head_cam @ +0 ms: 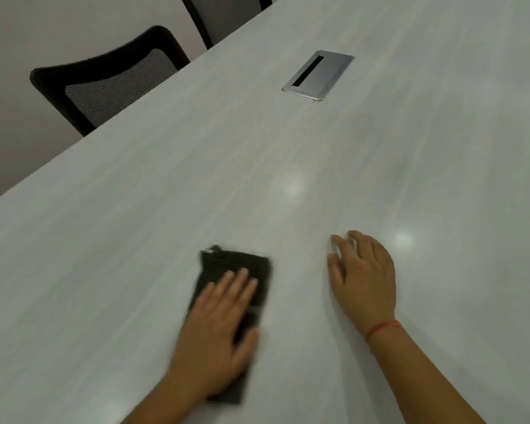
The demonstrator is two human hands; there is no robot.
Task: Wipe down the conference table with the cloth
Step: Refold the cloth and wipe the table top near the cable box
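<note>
Table: pale grey conference table (288, 166) with a faint streaky grain fills most of your view, and a couple of soft light glares sit on it near your hands.
Cloth: dark, nearly black cloth (239, 270), folded into a rough rectangle, lying flat on the table at lower centre. It looks a bit fuzzy and textured, with a small tag or loop at the far corner, but it's blurry so I can't tell much more.
Left hand: your left hand (218, 325) is flat on top of the cloth, fingers spread out, palm pressing it down. Not pinching it.
Right hand: your right hand (364, 276) rests palm-down on bare table just right of the cloth, fingers loosely splayed, holding nothing. Red string (381, 327) around that wrist.
Cable hatch: silver metal cable hatch (317, 75) set into the tabletop, well beyond your hands.
Chairs: black mesh-back chair (104, 84) tucked along the left edge, second chair (224, 13) further up.
</note>
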